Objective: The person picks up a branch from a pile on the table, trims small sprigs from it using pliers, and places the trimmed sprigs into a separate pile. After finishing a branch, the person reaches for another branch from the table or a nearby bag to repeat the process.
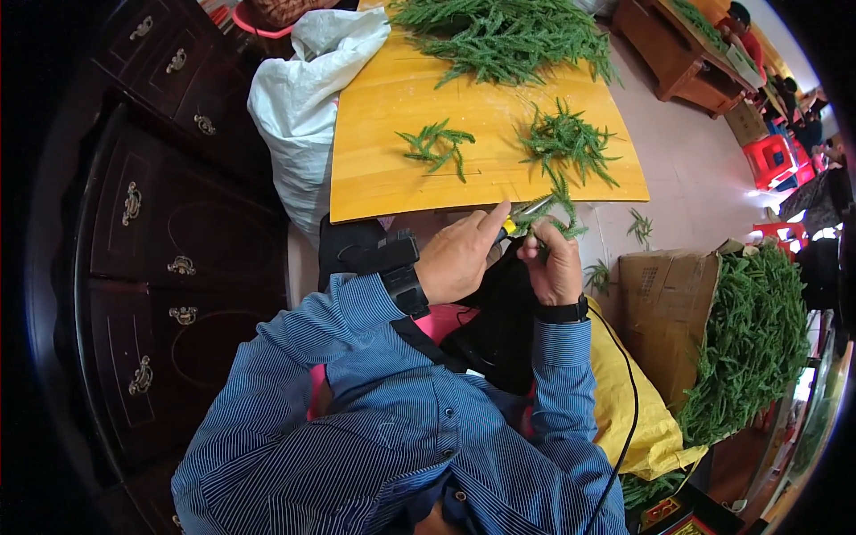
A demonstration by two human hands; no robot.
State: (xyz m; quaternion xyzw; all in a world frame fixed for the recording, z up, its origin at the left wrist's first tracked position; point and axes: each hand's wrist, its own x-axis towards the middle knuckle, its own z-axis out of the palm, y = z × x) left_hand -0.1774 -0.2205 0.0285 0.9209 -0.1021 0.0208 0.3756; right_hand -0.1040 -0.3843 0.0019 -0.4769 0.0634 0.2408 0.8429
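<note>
Just off the near edge of the yellow tabletop (401, 198), both of my hands are close together. My left hand (455, 257) is closed around a small tool with a yellow part (509, 226) and a slim metal end. Its exact kind is too small to tell. In my right hand (555, 266), the fingers pinch a green needle-leaved sprig (567, 214), which reaches up towards the table edge. The tool's metal end lies against or beside the sprig; I cannot tell which.
Ahead on the table are a small sprig (437, 147), a small heap of sprigs (569, 143) and a large pile (517, 36). A white woven sack (294, 116) stands left, beside dark drawers (134, 205). On the right are a cardboard box (664, 308) of greenery and a yellow sack (624, 410).
</note>
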